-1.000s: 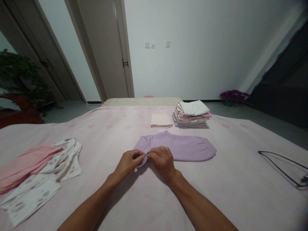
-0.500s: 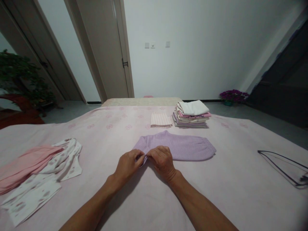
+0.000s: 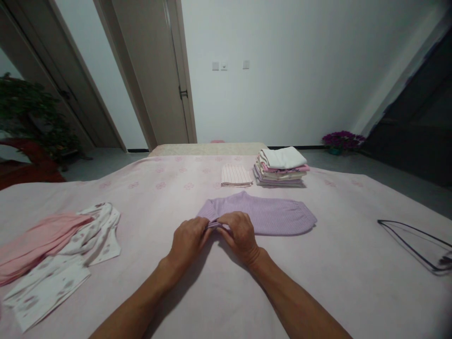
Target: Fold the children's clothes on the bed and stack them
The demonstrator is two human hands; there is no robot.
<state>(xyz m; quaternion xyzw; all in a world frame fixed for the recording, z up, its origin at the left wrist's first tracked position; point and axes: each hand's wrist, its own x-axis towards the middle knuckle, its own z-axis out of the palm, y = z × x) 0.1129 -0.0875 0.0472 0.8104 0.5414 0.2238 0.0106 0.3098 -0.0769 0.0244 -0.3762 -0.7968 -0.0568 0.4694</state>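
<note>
A lilac ribbed garment (image 3: 271, 215) lies flat in the middle of a pale pink bed cover (image 3: 335, 273). My left hand (image 3: 188, 241) and my right hand (image 3: 240, 234) sit side by side at its near left end. Both pinch the fabric's edge between thumb and fingers, knuckles almost touching. The pinched edge is bunched up a little between the hands. The rest of the garment stretches off to the right, untouched.
Pink and white patterned clothes (image 3: 52, 254) lie loose at the left. A striped folded cloth (image 3: 236, 175) and a stack of folded clothes (image 3: 281, 166) sit at the far side. A clear bag (image 3: 416, 245) lies at the right edge. Doors and potted plants stand beyond.
Both hands have crept slightly away from me, rolling the garment's near left edge up and over. The pale tip seen earlier between the thumbs is tucked in.
</note>
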